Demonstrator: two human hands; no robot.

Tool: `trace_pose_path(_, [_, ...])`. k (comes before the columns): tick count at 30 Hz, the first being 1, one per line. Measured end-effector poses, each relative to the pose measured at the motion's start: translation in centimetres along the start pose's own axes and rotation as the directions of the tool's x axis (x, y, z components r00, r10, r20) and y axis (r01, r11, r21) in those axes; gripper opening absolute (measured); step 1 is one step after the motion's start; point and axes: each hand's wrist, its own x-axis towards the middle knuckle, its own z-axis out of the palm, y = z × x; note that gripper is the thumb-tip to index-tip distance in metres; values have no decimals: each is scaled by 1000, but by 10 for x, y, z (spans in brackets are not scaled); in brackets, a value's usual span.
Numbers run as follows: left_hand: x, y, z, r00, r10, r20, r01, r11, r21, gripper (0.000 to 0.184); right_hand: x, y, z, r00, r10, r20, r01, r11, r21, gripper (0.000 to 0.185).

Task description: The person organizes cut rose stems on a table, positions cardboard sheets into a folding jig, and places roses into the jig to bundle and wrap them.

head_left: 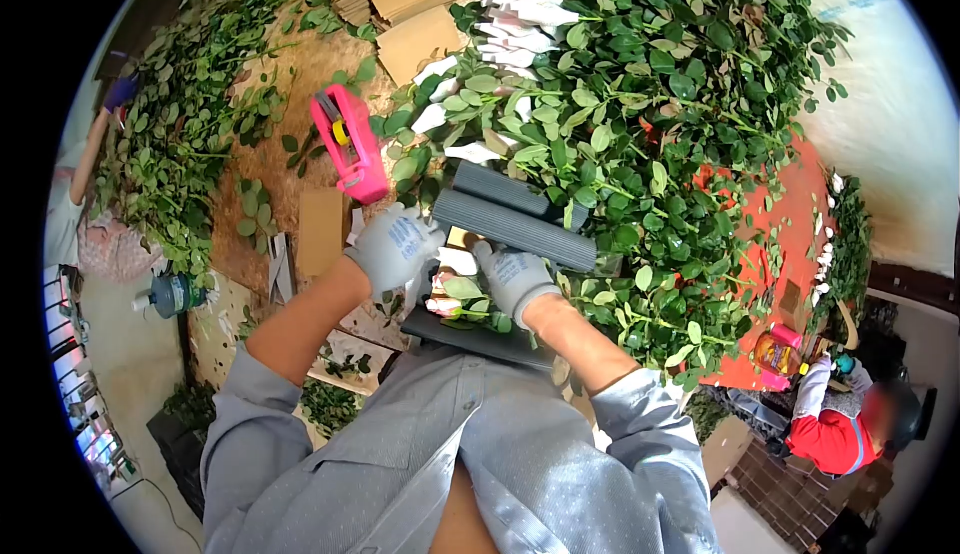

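Note:
Both my hands wear grey-white gloves and work close together at a dark ribbed stand with padded bars (515, 229). Between them shows a small piece of tan cardboard (460, 238). The fingers of my left hand (398, 248) curl in at its left side, their tips partly hidden. On its right side my right hand (515, 279) pinches at the edge. Just below the hands, pale rose buds with pink edges (443, 299) and green leaves lie over the stand's lower dark plate (480, 340). A pink tape dispenser (350, 144) stands beyond my left hand.
Rose stems with dense leaves (660, 84) pile up at the right. White-wrapped bundles (515, 29) and cardboard stacks (415, 9) lie at the far side. More foliage (170, 114) covers the left, near another person's gloved hand (121, 92). A person in red (835, 439) is at lower right.

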Motion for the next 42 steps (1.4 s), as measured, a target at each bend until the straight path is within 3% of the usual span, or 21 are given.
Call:
trace_pose_path(2, [-12,-16,1,997,-51,-50,52,998,21,15,0,0,3,1000,-5,-19,5,1000,-3,29])
trace_pose_path(5, [-33,-38,-9,910,-342,233,353,936,-6,20,-3,-1,8,998,-37,-45,36,999,-29,27])
trace_pose_path(6, [-37,-34,-17,909,-348,230,359,933,-7,20,-3,-2,9,996,-69,-53,66,996,-55,26])
trace_pose_path(8, [-49,-17,-30,975,-216,47,221,948,-230,30,-4,-7,14,996,-78,-53,75,995,-64,25])
trace_pose_path(10, [-47,11,-47,980,-34,194,121,879,-461,53,-3,-14,12,995,-80,-54,76,994,-73,25])
trace_pose_path(11, [-46,25,-48,967,69,246,74,847,-526,62,-1,-18,8,998,-19,54,22,998,-50,32])
trace_pose_path(12, [-47,38,-46,968,69,241,71,847,-526,62,1,-21,5,986,41,162,-36,999,-35,40])
trace_pose_path(15, [-44,61,-28,974,95,207,-12,930,-367,79,0,-20,1,978,48,201,-40,998,-47,44])
trace_pose_path(18, [-40,67,-26,982,36,185,33,933,-358,75,-4,-14,7,996,28,81,-29,999,21,46])
trace_pose_path(22, [-39,67,-23,977,32,212,41,942,-334,78,-12,-26,-19,998,-7,66,14,995,-94,41])
trace_pose_path(23, [-39,66,-20,972,50,231,25,951,-309,78,-18,-32,-39,997,-31,73,34,999,-40,39])
trace_pose_path(24, [-38,65,-18,957,37,287,67,937,-343,79,-16,-32,-49,987,-142,-70,137,988,-77,36])
trace_pose_path(26, [-41,67,-17,982,29,185,41,931,-362,79,-16,-36,-96,927,-139,-348,149,989,1,34])
trace_pose_path(28, [-42,67,-15,982,22,187,40,946,-322,79,2,-20,-140,918,-47,-393,43,999,-20,25])
trace_pose_path(30, [-43,67,-10,982,18,190,47,942,-331,78,36,18,-165,905,105,-412,-86,994,65,30])
trace_pose_path(32, [-43,65,-12,985,40,165,20,938,-345,75,75,74,-159,779,107,-617,-123,992,17,36])
trace_pose_path(33, [-38,66,-26,954,34,297,75,935,-348,81,92,101,-157,793,147,-591,-183,983,-1,36])
trace_pose_path(36, [-37,67,-29,955,8,295,116,909,-401,72,119,149,-138,791,222,-571,-315,947,-69,36])
trace_pose_path(37, [-36,67,-32,957,15,290,107,911,-399,72,118,151,-136,871,248,-424,-348,921,-177,35])
trace_pose_path(38, [-36,68,-35,949,7,316,130,903,-409,72,117,154,-134,922,284,-265,-356,890,-286,35])
trace_pose_path(42, [-35,68,-38,944,-4,331,150,896,-419,72,108,155,-132,974,166,-155,-225,799,-558,27])
